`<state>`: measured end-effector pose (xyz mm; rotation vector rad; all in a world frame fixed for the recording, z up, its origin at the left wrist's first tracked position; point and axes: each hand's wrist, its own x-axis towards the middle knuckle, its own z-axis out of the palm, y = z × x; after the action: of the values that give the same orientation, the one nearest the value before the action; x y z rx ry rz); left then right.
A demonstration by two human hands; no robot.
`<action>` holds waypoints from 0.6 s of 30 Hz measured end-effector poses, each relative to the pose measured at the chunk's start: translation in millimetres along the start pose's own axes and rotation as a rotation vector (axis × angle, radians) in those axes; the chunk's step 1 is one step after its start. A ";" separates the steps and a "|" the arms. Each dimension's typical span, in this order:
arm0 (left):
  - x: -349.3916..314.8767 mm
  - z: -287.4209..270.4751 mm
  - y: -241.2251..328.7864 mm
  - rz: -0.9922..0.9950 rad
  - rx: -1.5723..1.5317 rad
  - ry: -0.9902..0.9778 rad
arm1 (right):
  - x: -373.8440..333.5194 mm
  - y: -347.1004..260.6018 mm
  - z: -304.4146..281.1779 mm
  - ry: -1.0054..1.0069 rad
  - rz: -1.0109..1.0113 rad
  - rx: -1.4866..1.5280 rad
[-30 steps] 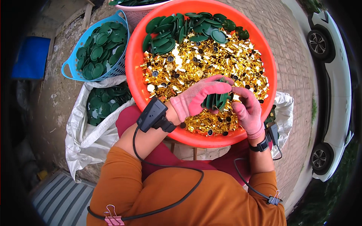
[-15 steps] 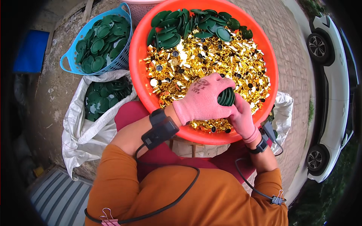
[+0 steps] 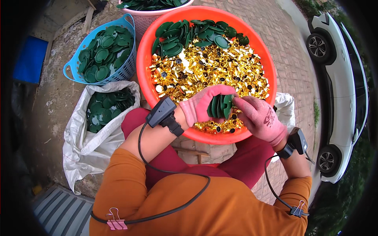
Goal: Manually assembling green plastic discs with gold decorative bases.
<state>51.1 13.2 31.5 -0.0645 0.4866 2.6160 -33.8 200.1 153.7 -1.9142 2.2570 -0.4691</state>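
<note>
My left hand (image 3: 200, 103), in a pink glove, curls around a stack of green plastic discs (image 3: 220, 107) that stand on edge side by side. My right hand (image 3: 263, 118), gloved alike, is closed with its fingertips at the stack's right end; what they pinch is hidden. Both hands are over the near part of a large orange-red tub (image 3: 144, 78). Inside it lies a wide heap of shiny gold pieces (image 3: 220, 67) mixed with small black round parts. More green discs (image 3: 173, 37) are piled along the tub's far side.
A blue basket (image 3: 128, 63) of green discs stands left of the tub, with a white sack (image 3: 80, 145) of discs nearer me. Behind is a pink basket (image 3: 147, 17), also holding discs. Another white sack (image 3: 285, 106) sits at right. A white car (image 3: 344, 98) is parked beyond the paving.
The left hand has turned, so the stack of discs shows more openly. My right hand has shifted right and rotated, its fingertips now at the stack's end. The view has shifted slightly.
</note>
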 end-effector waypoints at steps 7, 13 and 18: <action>-8.3 10.8 10.5 -0.101 -0.128 0.057 | 39.0 5.5 -8.6 -0.226 -0.231 -0.398; -24.1 24.5 11.5 0.322 0.315 0.247 | 36.2 -10.4 32.3 -0.025 0.456 0.535; -21.9 18.5 6.7 0.782 1.203 0.309 | 23.3 -17.3 55.9 -0.055 0.929 1.392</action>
<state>68.1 4.4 53.8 0.1482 2.4781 2.4611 -4.5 166.9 108.8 -0.1819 1.5974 -1.2515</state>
